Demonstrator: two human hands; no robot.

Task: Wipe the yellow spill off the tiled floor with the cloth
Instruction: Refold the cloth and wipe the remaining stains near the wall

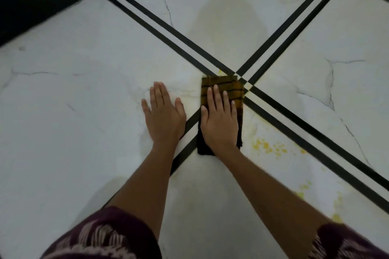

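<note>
A folded cloth [235,90], mustard with dark stripes and a black near end, lies on the white tiled floor [84,90] where black tile lines cross. My right hand [219,120] presses flat on it with straight fingers. My left hand [163,114] rests flat on the bare tile just left of the cloth, fingers straight. Yellow spill spots [268,147] dot the floor to the right of the cloth, and more yellow spots [336,216] lie nearer me by my right forearm. A small yellow trace [220,72] shows at the cloth's far edge.
Double black lines [294,19] cross the marble-patterned tiles in an X. A black skirting band [42,0] runs along the far left. Maroon patterned fabric [101,235] over my knees fills the bottom corners.
</note>
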